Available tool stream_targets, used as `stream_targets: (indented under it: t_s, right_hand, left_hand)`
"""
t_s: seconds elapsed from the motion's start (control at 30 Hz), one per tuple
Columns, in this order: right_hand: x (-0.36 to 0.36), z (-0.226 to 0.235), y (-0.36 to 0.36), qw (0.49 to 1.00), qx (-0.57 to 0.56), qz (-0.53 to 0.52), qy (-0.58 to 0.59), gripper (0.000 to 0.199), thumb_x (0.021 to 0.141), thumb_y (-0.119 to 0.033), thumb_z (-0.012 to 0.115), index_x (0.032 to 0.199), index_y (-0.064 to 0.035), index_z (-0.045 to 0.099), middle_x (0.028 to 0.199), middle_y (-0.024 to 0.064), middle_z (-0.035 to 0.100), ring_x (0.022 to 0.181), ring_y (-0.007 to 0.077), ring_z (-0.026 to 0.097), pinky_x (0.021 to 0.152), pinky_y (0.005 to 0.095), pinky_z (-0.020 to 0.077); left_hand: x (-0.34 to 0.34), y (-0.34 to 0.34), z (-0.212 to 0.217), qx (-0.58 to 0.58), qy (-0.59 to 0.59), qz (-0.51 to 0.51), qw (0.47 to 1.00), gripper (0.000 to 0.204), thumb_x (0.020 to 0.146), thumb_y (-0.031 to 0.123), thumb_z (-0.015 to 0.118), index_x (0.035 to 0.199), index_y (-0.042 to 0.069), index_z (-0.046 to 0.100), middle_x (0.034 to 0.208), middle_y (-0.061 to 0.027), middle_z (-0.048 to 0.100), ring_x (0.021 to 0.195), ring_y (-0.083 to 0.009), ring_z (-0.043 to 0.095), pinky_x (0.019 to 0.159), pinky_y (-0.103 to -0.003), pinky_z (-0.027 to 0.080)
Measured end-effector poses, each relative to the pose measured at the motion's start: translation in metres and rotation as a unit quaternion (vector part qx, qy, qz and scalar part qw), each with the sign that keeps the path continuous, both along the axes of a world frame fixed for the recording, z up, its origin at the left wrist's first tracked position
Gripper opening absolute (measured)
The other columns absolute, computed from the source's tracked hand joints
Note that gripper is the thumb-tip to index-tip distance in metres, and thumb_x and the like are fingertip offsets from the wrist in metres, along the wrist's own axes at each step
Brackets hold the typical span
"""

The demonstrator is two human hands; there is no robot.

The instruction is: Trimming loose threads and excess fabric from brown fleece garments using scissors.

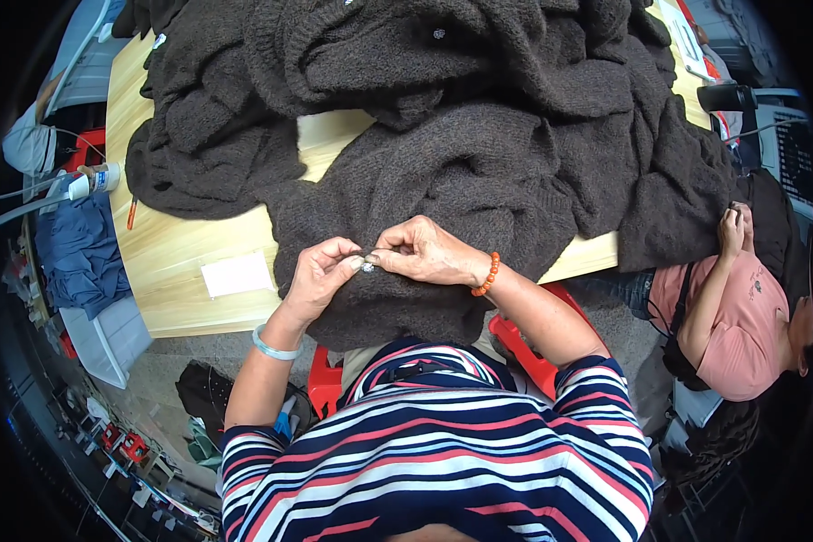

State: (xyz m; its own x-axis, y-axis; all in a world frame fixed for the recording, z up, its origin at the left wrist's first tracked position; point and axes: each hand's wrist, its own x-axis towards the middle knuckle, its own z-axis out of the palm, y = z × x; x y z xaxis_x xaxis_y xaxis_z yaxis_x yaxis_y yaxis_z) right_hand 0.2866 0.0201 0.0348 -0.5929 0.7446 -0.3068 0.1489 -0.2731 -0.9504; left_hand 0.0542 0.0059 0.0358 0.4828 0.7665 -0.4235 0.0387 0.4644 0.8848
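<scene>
Around us is a busy workroom, with a co-worker in a pink shirt at the right and a pale wooden table heaped with dark knitwear. Our brown garment spreads from that heap over the near edge and into the lap. At its near part our left hand and right hand meet, thumbs and forefingers pinched together on the knit beside a small silvery piece — which fingertip bears on that piece, we cannot tell.

We judge the knit soft, limp and stretchy, not fragile but easily snagged, and bulky enough for its overhang to drag. We would take hold close beside the silvery piece, on doubled fabric — the piece itself looks hard, tiny and likely slippery.
</scene>
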Motion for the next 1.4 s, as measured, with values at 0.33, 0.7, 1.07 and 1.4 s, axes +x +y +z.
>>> stream_targets:
  t_s: [0.33,0.7,1.07,1.4]
  right_hand:
    - [0.006,0.007,-0.009,0.998,0.003,-0.059,0.023,0.029,0.087,-0.017,0.072,0.111,-0.0033,0.067,0.095,0.0065,0.066,0.066,0.0065,0.053,0.061,0.0241,0.0458]
    - [0.001,0.035,0.002,0.953,0.293,0.006,-0.081,0.036,0.071,-0.001,0.062,0.107,0.0015,0.061,0.095,0.0193,0.066,0.092,0.0355,0.066,0.08,0.0442,0.0517]
    - [0.048,0.166,0.016,0.903,0.425,-0.057,0.009,0.114,0.059,-0.025,0.093,0.151,-0.0011,0.028,0.155,0.0227,0.029,0.143,0.0339,0.033,0.115,0.0431,0.0295]
    - [-0.004,0.122,-0.019,0.978,-0.002,-0.02,0.208,0.064,0.077,-0.014,0.078,0.132,0.0047,0.052,0.13,0.0146,0.061,0.118,0.0205,0.057,0.107,0.0368,0.0413]
  left_hand:
    - [-0.01,-0.005,0.007,-0.143,-0.141,0.129,0.971,0.018,0.094,0.007,0.062,0.11,0.0,0.063,0.097,-0.0007,0.066,0.089,-0.0058,0.059,0.084,-0.02,0.045]
    - [0.006,-0.007,0.048,0.337,0.248,0.003,0.908,0.106,0.057,0.031,0.092,0.143,0.0,0.038,0.139,-0.0203,0.045,0.125,-0.0338,0.048,0.108,-0.043,0.037]
    - [0.022,-0.009,0.105,0.201,-0.071,0.001,0.977,0.062,0.099,0.036,0.05,0.15,0.007,0.03,0.152,-0.0129,0.038,0.14,-0.027,0.036,0.118,-0.044,0.028]
    - [-0.011,-0.011,0.089,0.021,-0.28,0.219,0.935,0.051,0.102,0.026,0.047,0.148,0.007,0.034,0.146,-0.0177,0.042,0.133,-0.0292,0.044,0.118,-0.043,0.027]
